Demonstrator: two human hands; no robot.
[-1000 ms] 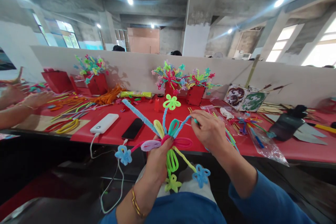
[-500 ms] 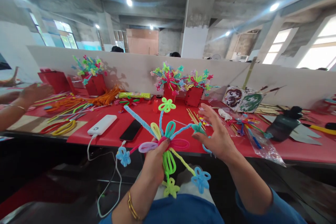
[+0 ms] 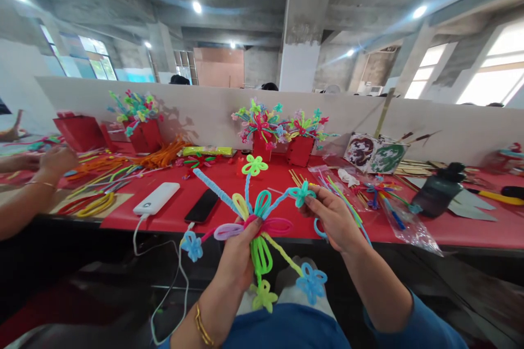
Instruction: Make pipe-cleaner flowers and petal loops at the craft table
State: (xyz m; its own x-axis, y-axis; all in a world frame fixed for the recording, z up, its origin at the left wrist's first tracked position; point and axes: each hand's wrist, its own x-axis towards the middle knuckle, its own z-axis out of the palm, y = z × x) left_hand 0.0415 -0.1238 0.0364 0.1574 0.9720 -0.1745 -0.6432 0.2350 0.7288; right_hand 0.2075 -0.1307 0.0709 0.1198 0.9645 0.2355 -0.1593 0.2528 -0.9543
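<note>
My left hand is closed around the middle of a pipe cleaner flower, with its thumb on the pink centre. Loops of yellow, teal, lilac, pink and green fan out from there. Longer stems end in small flowers: a yellow-green one at the top, blue ones to the sides and another green one below. One light blue stem at upper left has a bare tip. My right hand pinches the small teal flower at the end of a blue stem.
A white power bank with a cable and a black phone lie on the red table. Red boxes of pipe cleaner flowers stand along the partition. A dark bottle is at right. Another person's hand is at far left.
My right hand has gone from spread fingers beside the teal flower to pinching it. The teal flower has shifted slightly left and up. My left hand keeps its hold.
</note>
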